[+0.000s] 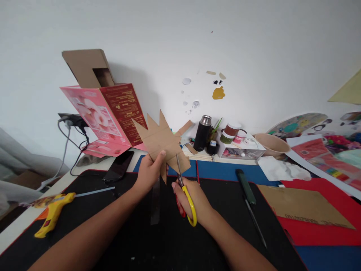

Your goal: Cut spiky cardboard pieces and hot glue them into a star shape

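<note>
A brown cardboard piece [162,141] with several pointed spikes is held up over the black mat. My left hand [149,169] grips its lower left part, thumb on the front face. In my right hand [191,197] are scissors [192,207] with one yellow and one red handle loop. The scissor blades point up and overlap the lower right part of the cardboard, near its edge. My right fingers are wrapped round the handles.
A yellow glue gun [52,212] and a dark phone [119,165] lie at left. Behind stand a pink box [96,113], a black bottle [202,133] and paint jars [232,130]. A green cutter [246,186], a pen [255,222] and flat cardboard [304,205] on red sheet [332,235] are at right.
</note>
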`<state>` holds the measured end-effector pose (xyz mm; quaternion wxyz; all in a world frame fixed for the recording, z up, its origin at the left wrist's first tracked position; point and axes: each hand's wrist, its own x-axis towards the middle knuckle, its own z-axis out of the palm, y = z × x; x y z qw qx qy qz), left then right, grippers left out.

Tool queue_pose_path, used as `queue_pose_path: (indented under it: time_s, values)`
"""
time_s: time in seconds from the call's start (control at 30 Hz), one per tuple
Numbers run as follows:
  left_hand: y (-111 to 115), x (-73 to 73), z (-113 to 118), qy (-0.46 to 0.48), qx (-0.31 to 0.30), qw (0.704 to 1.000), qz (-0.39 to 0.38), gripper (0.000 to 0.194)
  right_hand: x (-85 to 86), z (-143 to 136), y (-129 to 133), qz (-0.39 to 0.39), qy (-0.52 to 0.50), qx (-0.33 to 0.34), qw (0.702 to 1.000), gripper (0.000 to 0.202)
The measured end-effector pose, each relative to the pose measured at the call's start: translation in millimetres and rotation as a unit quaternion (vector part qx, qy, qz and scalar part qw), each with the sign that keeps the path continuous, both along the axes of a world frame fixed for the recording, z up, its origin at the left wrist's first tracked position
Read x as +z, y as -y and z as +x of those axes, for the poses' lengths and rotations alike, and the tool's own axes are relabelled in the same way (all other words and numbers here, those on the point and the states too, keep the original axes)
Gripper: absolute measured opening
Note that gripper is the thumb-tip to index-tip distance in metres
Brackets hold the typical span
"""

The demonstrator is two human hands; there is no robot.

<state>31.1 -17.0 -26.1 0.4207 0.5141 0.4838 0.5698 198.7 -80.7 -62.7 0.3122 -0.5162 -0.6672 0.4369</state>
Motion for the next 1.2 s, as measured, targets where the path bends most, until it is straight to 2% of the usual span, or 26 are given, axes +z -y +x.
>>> queue_pose_path:
  time_s: [0.33, 0.63, 0.9, 1.0, 1.1, 1.2]
  values:
    - [-1.3, -2.3, 0.1, 0.007, -0.004, 1.000, 0.001, 0.049, -9.0, -4.4, 1.1, -0.019, 0.001, -0.034, 0.999, 0.032]
    - [-1.2, -0.1, 0.1, 0.010, -0.008, 1.000, 0.003, 0.050, -1.7, -7.8, 3.6, -0.006, 0.019, -0.041, 0.999, 0.032]
    - [-1.0, -0.4, -0.2, 0.007, -0.003, 1.000, 0.002, 0.049, -12.1, -7.3, 1.0, -0.021, -0.019, -0.037, 0.999, 0.034]
    - [-0.1, 1.2, 0.6, 0.010, 0.001, 1.000, -0.003, 0.049, -8.5, -3.2, -0.8, -0.017, -0.013, -0.023, 1.000, 0.031]
    - [0.7, 2.9, 0.5, 0.008, -0.008, 1.000, -0.002, 0.048, -0.3, 0.8, -1.2, 0.025, 0.008, -0.003, 1.000, 0.030]
    - [0.6, 3.8, -0.7, 0.007, -0.007, 1.000, 0.004, 0.048, 5.2, 1.3, -1.0, 0.019, -0.030, 0.015, 0.999, 0.035]
